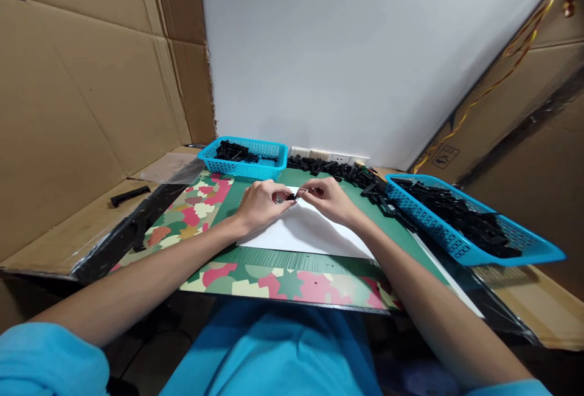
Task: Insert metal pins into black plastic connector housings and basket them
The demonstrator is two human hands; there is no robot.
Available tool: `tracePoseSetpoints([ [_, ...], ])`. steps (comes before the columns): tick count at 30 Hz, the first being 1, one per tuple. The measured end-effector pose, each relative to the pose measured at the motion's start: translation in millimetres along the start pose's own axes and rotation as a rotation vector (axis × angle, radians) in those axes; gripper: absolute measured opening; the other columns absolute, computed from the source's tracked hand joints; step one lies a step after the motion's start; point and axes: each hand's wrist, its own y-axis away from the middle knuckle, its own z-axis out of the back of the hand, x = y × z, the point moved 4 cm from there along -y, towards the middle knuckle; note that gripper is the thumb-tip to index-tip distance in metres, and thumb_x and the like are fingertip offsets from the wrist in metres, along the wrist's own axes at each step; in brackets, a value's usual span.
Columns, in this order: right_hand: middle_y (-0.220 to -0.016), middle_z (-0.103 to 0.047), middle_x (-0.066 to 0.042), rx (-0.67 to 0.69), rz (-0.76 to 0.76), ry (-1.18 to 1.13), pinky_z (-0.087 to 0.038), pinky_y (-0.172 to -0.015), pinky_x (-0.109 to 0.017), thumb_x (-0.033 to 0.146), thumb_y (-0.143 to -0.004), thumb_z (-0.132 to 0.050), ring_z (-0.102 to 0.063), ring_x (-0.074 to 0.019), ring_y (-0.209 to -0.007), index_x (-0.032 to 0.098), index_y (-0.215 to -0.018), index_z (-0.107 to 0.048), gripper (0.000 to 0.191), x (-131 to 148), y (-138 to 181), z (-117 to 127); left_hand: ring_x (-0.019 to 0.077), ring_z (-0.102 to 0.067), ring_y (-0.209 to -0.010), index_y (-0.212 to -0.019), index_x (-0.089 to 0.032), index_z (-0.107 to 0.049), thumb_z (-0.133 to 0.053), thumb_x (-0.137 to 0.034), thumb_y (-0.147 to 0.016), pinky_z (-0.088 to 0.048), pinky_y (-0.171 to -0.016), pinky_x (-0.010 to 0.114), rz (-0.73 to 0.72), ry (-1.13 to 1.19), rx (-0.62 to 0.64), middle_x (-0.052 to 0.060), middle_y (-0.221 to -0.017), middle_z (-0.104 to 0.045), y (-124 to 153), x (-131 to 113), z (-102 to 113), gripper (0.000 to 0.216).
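1. Pinching a small black plastic part (292, 196) between them, the left hand (261, 206) and the right hand (332, 201) meet fingertip to fingertip. The thumb and forefinger of each hand are closed on one end of it, and the other fingers are curled under.
2. The part sits in the narrow gap between the two sets of fingertips, just above a white sheet of paper (310, 235) lying on a green cutting mat (283, 259). A tiny silvery piece (279, 199) shows against the left fingers; what it is cannot be told.
3. Handling, as a judgement: the part looks light and stiff, and small enough to slip or flick away. A fingertip pinch at its two ends suits it better than a full grasp.
4. Its long axis seems to run from one hand to the other, roughly level. Which end is which is too small to tell.
5. Beyond the fingertips lies a loose heap of black plastic pieces (342, 171). A blue perforated plastic basket (246, 168) stands beyond the left fingers, and a second blue perforated basket (438, 225) stands out past the right wrist. Both hold similar black pieces.
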Motion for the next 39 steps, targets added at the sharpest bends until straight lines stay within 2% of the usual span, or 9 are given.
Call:
tracePoseSetpoints([
  [6, -0.072, -0.064, -0.003, 0.053, -0.005, -0.005, -0.03, -0.058, -0.028, 0.034, -0.1, -0.062, -0.044, -0.0125, -0.064, 0.014, -0.094, -0.082, 0.028, -1.5, 0.7, -3.5, 0.0232, -0.071, -0.077, -0.11, -0.028, -0.083, -0.08, -0.031, -0.086, -0.056, -0.07, 0.035, 0.013, -0.013, 0.038, 0.006, -0.088, -0.08, 0.1, -5.6, 1.1, 0.024],
  [12, -0.079, -0.068, -0.004, 0.084, -0.05, 0.048, -0.033, -0.06, -0.028, 0.029, -0.102, -0.06, -0.051, -0.014, -0.067, 0.016, -0.099, -0.081, 0.025, -5.9, 0.6, 0.5, 0.0241, -0.076, -0.078, -0.099, -0.027, -0.084, -0.079, -0.029, -0.085, -0.057, -0.069, 0.035, 0.02, 0.015, 0.06, 0.004, -0.088, -0.082, 0.6, -9.3, 0.9, 0.015],
  [16, -0.093, -0.068, -0.008, 0.053, 0.039, 0.192, -0.04, -0.069, -0.03, 0.025, -0.106, -0.054, -0.057, -0.0168, -0.076, 0.018, -0.104, -0.081, 0.028, -8.2, 0.8, 7.1, 0.0245, -0.076, -0.079, -0.098, -0.027, -0.083, -0.079, -0.028, -0.085, -0.057, -0.07, 0.035, 0.031, 0.002, 0.061, 0.003, -0.088, -0.082, 1.3, -6.9, -0.5, 0.014],
  [19, -0.1, -0.068, -0.013, 0.022, 0.145, 0.334, -0.045, -0.08, -0.034, 0.027, -0.108, -0.052, -0.06, -0.023, -0.091, 0.018, -0.102, -0.08, 0.031, -10.3, 2.4, 10.9, 0.025, -0.076, -0.083, -0.1, -0.029, -0.084, -0.081, -0.032, -0.085, -0.056, -0.075, 0.037, 0.027, -0.033, 0.088, 0.003, -0.095, -0.083, 2.0, -5.0, -2.0, 0.015],
  [21, -0.102, -0.069, -0.014, -0.002, 0.162, 0.361, -0.046, -0.082, -0.036, 0.027, -0.107, -0.054, -0.062, -0.0245, -0.094, 0.018, -0.099, -0.08, 0.029, -11.9, 2.7, 12.6, 0.0254, -0.075, -0.088, -0.101, -0.031, -0.085, -0.082, -0.035, -0.085, -0.055, -0.079, 0.038, 0.016, -0.038, 0.109, 0.003, -0.1, -0.083, 2.6, -4.4, -3.1, 0.017],
  [25, -0.091, -0.074, -0.008, -0.092, 0.036, 0.14, -0.051, -0.075, -0.033, 0.029, -0.1, -0.066, -0.068, -0.0211, -0.08, 0.019, -0.094, -0.079, 0.018, -13.3, 0.1, 10.2, 0.0251, -0.073, -0.093, -0.096, -0.032, -0.085, -0.081, -0.033, -0.085, -0.053, -0.079, 0.037, -0.002, -0.003, 0.149, 0.001, -0.099, -0.083, 4.0, -3.9, -6.6, 0.012],
  [29, -0.08, -0.075, -0.007, -0.092, -0.1, -0.202, -0.057, -0.069, -0.032, 0.039, -0.097, -0.07, -0.073, -0.0219, -0.074, 0.018, -0.088, -0.072, 0.023, -13.2, -2.1, -6.5, 0.0248, -0.072, -0.09, -0.093, -0.029, -0.085, -0.081, -0.026, -0.084, -0.051, -0.075, 0.036, -0.029, 0.001, 0.175, 0.002, -0.095, -0.082, 4.6, -3.5, -10.7, 0.011],
  [33, -0.075, -0.075, -0.007, -0.041, -0.146, -0.272, -0.059, -0.066, -0.032, 0.046, -0.095, -0.072, -0.074, -0.0225, -0.069, 0.018, -0.086, -0.071, 0.03, -15.0, -2.2, -18.2, 0.0238, -0.07, -0.087, -0.091, -0.027, -0.084, -0.08, -0.023, -0.084, -0.052, -0.076, 0.037, -0.074, 0.021, 0.185, 0.002, -0.091, -0.082, 4.5, -3.6, -13.4, 0.009],
  [39, -0.075, -0.075, -0.009, -0.038, -0.169, -0.302, -0.061, -0.066, -0.032, 0.051, -0.092, -0.075, -0.076, -0.0234, -0.07, 0.017, -0.085, -0.07, 0.035, -19.4, -1.8, -18.5, 0.0232, -0.069, -0.084, -0.088, -0.025, -0.084, -0.08, -0.022, -0.085, -0.051, -0.077, 0.038, -0.112, 0.047, 0.176, 0.002, -0.09, -0.082, 5.1, -4.0, -14.0, 0.006],
])
